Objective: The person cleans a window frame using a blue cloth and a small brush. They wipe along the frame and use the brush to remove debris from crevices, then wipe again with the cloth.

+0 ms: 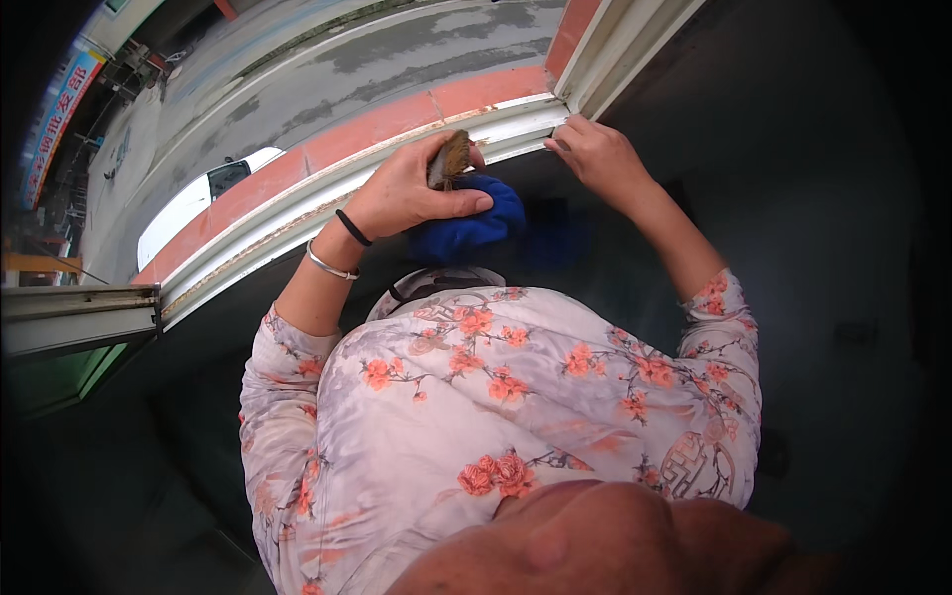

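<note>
My left hand [405,190] grips a small brush [451,160] with worn brown bristles turned upward. Bunched below the same hand is a blue cloth [476,223], which the thumb overlaps. Both are just inside the white metal window frame [513,132], whose lower track shows rust-brown dirt along its length. At the track's right corner, my right hand [602,158] has its fingers bent and the fingertips against or very near the frame. Whether anything small is pinched there, I cannot tell.
Beyond the frame runs a red tiled ledge [357,123], with a white car [186,210] and a paved road [357,56] outside. At the left, a window sash [82,320] juts inward. The upright frame side [625,52] rises at the right corner.
</note>
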`<state>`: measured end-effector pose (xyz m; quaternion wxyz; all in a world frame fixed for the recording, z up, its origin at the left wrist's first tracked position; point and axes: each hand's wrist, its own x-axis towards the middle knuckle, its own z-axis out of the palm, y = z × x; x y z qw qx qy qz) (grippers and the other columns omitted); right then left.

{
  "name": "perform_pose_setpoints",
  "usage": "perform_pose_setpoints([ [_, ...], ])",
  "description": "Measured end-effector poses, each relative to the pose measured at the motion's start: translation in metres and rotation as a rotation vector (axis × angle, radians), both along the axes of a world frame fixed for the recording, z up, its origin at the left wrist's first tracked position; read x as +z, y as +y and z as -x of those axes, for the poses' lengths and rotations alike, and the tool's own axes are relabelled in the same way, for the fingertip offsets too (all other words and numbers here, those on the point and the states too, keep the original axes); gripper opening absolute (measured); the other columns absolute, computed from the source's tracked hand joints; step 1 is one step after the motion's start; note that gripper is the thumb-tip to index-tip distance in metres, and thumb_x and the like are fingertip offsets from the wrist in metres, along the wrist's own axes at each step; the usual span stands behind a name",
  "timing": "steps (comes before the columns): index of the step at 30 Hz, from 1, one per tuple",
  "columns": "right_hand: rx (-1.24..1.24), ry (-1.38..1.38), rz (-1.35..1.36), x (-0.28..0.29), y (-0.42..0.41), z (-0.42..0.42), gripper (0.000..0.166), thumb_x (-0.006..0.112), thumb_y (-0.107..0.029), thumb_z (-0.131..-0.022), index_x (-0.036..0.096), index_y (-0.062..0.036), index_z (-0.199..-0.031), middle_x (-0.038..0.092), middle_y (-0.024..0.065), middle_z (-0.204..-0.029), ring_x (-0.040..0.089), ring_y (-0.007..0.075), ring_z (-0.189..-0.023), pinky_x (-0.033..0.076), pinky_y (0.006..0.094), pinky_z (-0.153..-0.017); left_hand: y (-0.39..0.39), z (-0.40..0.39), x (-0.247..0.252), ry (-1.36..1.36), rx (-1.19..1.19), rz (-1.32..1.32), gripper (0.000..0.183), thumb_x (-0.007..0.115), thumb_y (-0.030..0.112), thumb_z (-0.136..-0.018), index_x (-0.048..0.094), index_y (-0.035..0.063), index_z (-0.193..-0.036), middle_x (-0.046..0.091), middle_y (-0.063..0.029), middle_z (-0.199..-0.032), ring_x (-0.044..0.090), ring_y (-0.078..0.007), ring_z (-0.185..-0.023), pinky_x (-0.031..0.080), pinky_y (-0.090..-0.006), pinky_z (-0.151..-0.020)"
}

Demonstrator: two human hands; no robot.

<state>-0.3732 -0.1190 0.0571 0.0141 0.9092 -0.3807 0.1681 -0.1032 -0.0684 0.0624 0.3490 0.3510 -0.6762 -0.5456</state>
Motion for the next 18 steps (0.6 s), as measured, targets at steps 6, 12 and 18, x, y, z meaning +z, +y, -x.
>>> perform_pose_setpoints([
  [6, -0.102, -0.503, -0.045, -0.012, 0.028, 0.020, 0.017, 0.059, -0.011, -0.087, 0.057, -0.0014, -0.074, 0.054, 0.0094, -0.066, 0.054, 0.0255, -0.056, 0.043, 0.0314, -0.054, 0.047, -0.082, 0.018, 0.106, 0.530, -0.043, 0.034, 0.069, 0.021, -0.078, 0.054, 0.0014, -0.102, 0.055, -0.0050, -0.094, 0.052, -0.0118, -0.086, 0.042, -0.0233, -0.079],
  [12, -0.448, -0.706, -0.430, -0.069, 0.058, 0.050, 0.032, 0.048, -0.022, -0.094, 0.057, 0.0014, -0.075, 0.055, 0.0055, -0.064, 0.053, 0.0114, -0.060, 0.043, 0.0251, -0.056, 0.097, -0.184, 0.051, -0.171, 1.148, 0.153, 0.033, 0.061, 0.030, -0.087, 0.054, 0.0004, -0.101, 0.056, -0.0043, -0.087, 0.052, -0.0112, -0.077, 0.043, -0.0232, -0.072],
  [18, -0.521, -0.606, -0.666, -0.112, 0.084, 0.045, 0.036, 0.046, -0.027, -0.095, 0.057, 0.0012, -0.076, 0.055, 0.0081, -0.064, 0.055, 0.0148, -0.060, 0.043, 0.0282, -0.055, 0.120, -0.241, -0.015, -1.003, 1.338, 0.067, 0.051, 0.061, 0.043, -0.084, 0.053, -0.0043, -0.103, 0.059, -0.0147, -0.088, 0.055, -0.0224, -0.080, 0.044, -0.0307, -0.076],
])
